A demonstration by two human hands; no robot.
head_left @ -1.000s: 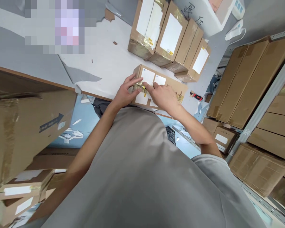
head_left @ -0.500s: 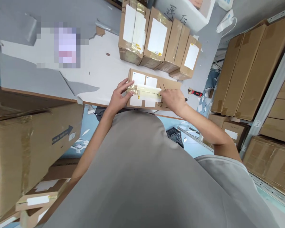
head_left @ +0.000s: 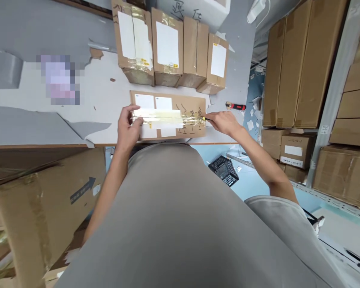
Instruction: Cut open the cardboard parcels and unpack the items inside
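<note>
A flat, taped cardboard box [head_left: 195,103] lies lengthwise along the front edge of the table, with white labels and handwriting on its top. Clear tape runs down its middle seam. My left hand [head_left: 129,127] grips the left end, its thumb and forefinger on the top and the other fingers curled at the side. At the right end, my right hand [head_left: 225,122] is closed round a slim dark cutter [head_left: 208,118]. The cutter's yellow tip rests on the taped seam; most of its handle is hidden in my fingers.
Several taped cartons [head_left: 168,44] stand behind the box, before a white foam bin [head_left: 210,10]. A red and black knife [head_left: 237,106] lies to the right. A large carton [head_left: 57,212] is at lower left, a black crate [head_left: 224,170] on the floor, and shelved cartons [head_left: 309,68] at right.
My right hand has drawn the cutter along the seam from mid-box to the right end. My left hand stays at the left end. The view has shifted.
</note>
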